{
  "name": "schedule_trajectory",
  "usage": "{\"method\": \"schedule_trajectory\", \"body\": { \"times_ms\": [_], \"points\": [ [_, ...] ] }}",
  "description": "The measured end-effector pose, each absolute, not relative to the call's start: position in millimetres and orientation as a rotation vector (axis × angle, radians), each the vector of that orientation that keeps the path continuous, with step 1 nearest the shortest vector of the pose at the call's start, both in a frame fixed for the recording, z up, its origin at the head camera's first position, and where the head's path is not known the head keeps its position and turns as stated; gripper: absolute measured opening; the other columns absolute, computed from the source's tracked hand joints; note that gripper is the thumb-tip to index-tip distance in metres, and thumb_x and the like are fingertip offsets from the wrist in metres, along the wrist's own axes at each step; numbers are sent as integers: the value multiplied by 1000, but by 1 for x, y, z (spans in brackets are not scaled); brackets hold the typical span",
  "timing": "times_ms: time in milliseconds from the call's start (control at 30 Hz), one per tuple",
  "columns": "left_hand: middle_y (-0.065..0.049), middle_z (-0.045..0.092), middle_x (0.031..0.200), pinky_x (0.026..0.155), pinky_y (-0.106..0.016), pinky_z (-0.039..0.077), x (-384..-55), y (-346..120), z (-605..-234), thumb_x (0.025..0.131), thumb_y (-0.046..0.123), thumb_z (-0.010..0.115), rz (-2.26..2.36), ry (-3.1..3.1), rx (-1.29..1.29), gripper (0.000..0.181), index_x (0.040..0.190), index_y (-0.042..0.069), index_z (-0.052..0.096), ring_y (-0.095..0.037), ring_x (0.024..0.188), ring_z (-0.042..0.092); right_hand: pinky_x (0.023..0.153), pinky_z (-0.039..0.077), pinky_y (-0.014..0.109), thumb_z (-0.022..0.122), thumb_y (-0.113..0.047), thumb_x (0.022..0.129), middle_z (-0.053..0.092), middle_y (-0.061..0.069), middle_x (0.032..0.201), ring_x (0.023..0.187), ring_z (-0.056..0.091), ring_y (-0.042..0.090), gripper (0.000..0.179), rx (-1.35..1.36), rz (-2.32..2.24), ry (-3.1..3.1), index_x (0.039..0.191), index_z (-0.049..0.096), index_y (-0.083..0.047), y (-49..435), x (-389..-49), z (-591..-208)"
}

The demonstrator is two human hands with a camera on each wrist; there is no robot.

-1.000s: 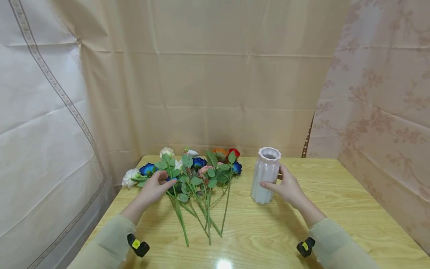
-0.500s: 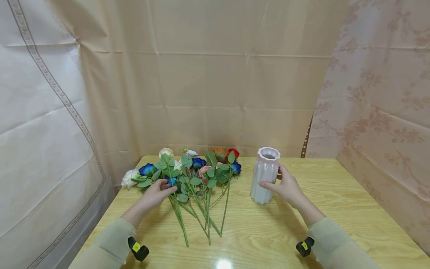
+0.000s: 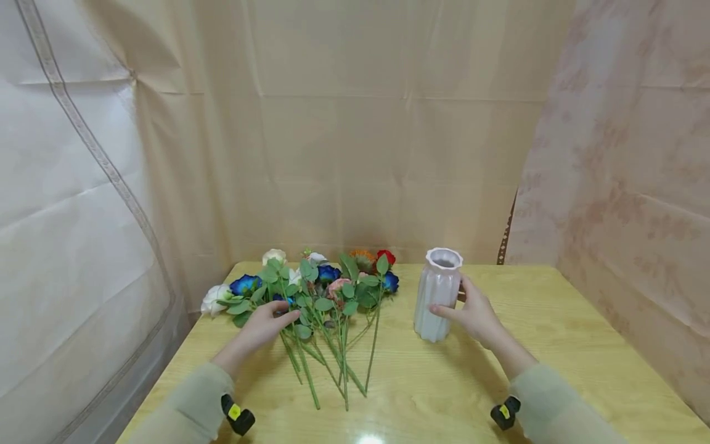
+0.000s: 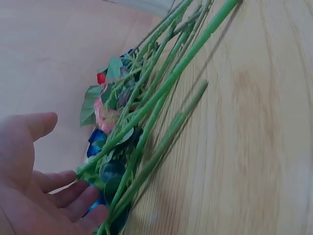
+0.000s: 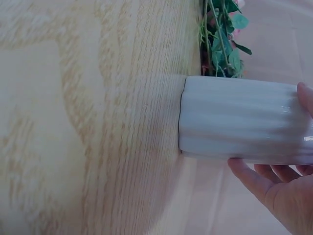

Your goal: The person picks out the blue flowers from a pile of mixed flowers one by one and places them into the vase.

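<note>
A bunch of artificial flowers [image 3: 328,302] lies across the left half of the table, with long green stems [image 4: 161,93] towards the front. My left hand [image 3: 262,325] is at the left side of the bunch. Its thumb stands apart from the fingers in the left wrist view, and the fingertips [image 4: 68,177] touch a green stem and leaves. A white fluted vase [image 3: 435,302] stands upright to the right of the flowers. My right hand [image 3: 476,313] holds the vase from its right side, thumb on the near face and fingers curled behind it.
The flower heads include a white rose [image 3: 215,300] at the far left, a red rose [image 3: 386,256] and an orange flower [image 3: 363,259] at the back. The wooden table [image 3: 532,345] ends at the back against a beige curtain [image 3: 333,135].
My left hand has moved down and to the right along the flowers, and a front stem end has shifted slightly right. The right hand and vase stay in place; the head view has tilted slightly.
</note>
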State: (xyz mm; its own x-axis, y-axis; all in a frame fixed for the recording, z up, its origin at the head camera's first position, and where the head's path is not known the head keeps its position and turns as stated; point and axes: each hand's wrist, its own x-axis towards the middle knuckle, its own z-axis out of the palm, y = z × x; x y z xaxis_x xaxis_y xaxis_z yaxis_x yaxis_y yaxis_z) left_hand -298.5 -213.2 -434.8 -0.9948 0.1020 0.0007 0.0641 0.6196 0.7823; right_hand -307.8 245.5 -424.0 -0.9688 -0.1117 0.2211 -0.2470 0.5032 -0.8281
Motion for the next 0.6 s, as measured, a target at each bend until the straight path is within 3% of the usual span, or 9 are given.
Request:
{"method": "schedule_trajectory", "body": {
  "times_ms": [600],
  "points": [
    [-18,56,141,93,-53,51,-315,-151,-435,101,41,64,1368,2752,224,61,147,3,52,-35,122,58,97,49,59,85,-44,84,47,22,147,131,49,47,100,301,1439,-2604,157,28,-8,245,-309,-432]
  ]
}}
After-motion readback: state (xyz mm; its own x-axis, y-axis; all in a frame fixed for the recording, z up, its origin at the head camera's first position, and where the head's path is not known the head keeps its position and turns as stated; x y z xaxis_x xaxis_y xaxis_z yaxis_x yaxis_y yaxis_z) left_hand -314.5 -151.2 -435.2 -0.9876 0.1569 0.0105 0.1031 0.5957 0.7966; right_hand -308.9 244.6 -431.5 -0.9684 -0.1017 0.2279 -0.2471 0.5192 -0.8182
